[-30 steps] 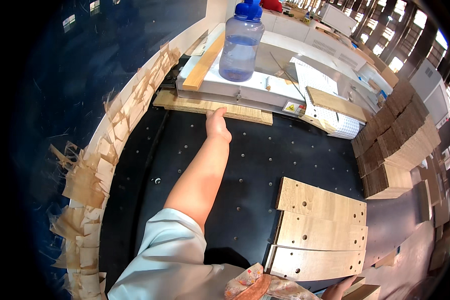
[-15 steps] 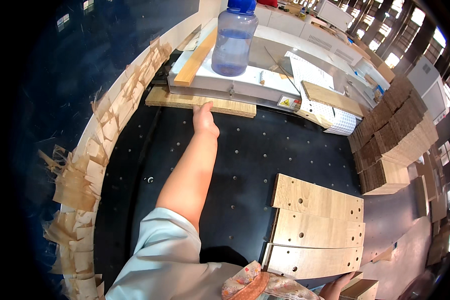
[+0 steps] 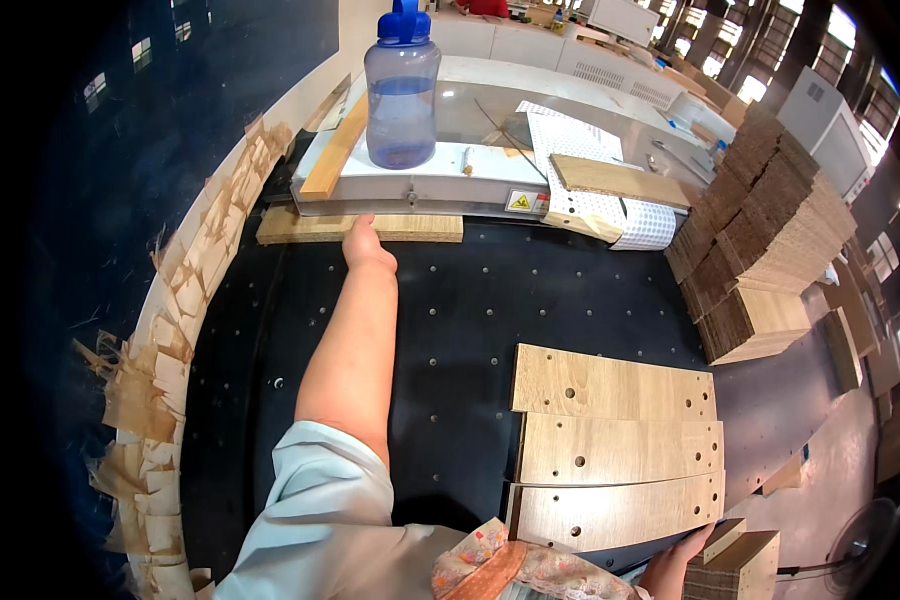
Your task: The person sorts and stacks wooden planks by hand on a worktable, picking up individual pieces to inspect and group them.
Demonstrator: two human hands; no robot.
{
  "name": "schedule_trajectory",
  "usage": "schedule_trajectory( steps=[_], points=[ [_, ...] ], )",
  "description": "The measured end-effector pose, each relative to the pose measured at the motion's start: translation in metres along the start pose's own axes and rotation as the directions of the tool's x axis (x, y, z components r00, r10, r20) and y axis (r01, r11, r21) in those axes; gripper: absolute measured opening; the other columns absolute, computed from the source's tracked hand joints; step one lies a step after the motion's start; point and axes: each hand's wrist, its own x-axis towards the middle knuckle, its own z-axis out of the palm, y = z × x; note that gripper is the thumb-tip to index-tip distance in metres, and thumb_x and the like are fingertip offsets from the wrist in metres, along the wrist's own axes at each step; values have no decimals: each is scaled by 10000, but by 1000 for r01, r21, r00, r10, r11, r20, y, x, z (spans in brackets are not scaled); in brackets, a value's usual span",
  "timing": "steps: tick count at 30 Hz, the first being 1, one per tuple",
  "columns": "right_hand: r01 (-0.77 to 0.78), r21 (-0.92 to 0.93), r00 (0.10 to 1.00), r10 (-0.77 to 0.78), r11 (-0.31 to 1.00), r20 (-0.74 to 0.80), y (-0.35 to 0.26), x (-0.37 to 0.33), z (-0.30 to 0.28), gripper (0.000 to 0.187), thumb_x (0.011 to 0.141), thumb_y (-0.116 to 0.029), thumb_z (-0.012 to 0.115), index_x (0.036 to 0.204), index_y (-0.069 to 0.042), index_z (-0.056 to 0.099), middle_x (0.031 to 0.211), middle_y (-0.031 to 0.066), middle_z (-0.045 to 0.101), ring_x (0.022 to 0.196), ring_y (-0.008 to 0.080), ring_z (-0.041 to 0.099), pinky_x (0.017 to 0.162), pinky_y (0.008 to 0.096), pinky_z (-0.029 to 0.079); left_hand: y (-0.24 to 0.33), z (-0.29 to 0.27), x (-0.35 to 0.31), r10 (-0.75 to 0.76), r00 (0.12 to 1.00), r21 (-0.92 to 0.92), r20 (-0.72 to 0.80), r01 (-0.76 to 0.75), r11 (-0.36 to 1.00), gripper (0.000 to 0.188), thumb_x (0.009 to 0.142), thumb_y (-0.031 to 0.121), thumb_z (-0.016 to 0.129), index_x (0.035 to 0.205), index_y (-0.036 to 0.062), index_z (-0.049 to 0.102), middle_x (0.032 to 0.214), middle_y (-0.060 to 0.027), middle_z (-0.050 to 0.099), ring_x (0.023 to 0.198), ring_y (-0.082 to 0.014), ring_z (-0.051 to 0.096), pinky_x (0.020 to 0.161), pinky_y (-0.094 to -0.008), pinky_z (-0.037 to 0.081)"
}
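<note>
A long wooden board lies along the front of the white machine at the far side of the black table. My left hand is closed on its near edge, the thumb on top and the other fingers mostly hidden. Three wood-grain panels with drilled holes lie in a row at the near right: a far panel, a middle panel and a near panel. Partly in view at the lower edge, my right hand has its fingers stretched out against the near panel's right corner.
A blue water bottle and a wooden strip stand on the white machine. Stacked boards rise at the right. Torn brown tape lines the left panel's edge. More boards stand near my right hand.
The whole view has shifted and turned slightly, so most things sit further left. My left hand stays on the board, and my right hand stays by the near panel.
</note>
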Motion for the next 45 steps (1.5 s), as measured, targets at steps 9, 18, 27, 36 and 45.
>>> schedule_trajectory(
  steps=[9,18,27,36,45],
  points=[
    [-5,29,996,8,1000,-88,0,2,2,494,939,-395,381,1267,-39,483,1228,95,556,1065,247,566,888,348,463,11,7,6,-46,998,87,39,43,995,574,767,140,648,1269,-52,446,1367,-164,424,1219,-273,428,1066,-431,262],
    [29,60,998,-26,998,-52,2,6,-11,467,954,-371,371,1251,-32,496,1199,94,573,1046,235,574,883,329,465,5,-1,40,-130,979,114,160,112,987,638,731,206,678,1298,30,441,1379,-134,416,1261,-273,376,1105,-433,165],
    [5,250,1000,-3,968,-6,20,15,-10,506,938,-414,365,1234,-27,502,1207,139,570,1078,285,561,930,370,446,21,-36,73,-119,952,258,283,43,965,671,773,325,627,1358,93,393,1442,-78,370,1376,-219,235,1117,-441,-17],
    [80,210,997,-80,974,-11,20,25,-15,458,928,-364,356,1176,-23,535,1127,118,602,1037,234,563,890,332,438,-73,-24,-174,-572,262,570,777,-678,464,693,805,255,651,1403,78,348,1444,-113,357,1381,-246,243,1086,-454,234],
    [558,-557,829,-378,616,412,-78,37,-76,507,797,-169,641,1248,-11,472,1209,154,534,1164,281,486,978,371,368,-54,-107,-248,-400,289,189,870,-944,-270,705,784,209,676,1380,27,345,1467,-235,233,1377,-377,188,1099,-448,226]
  ],
)
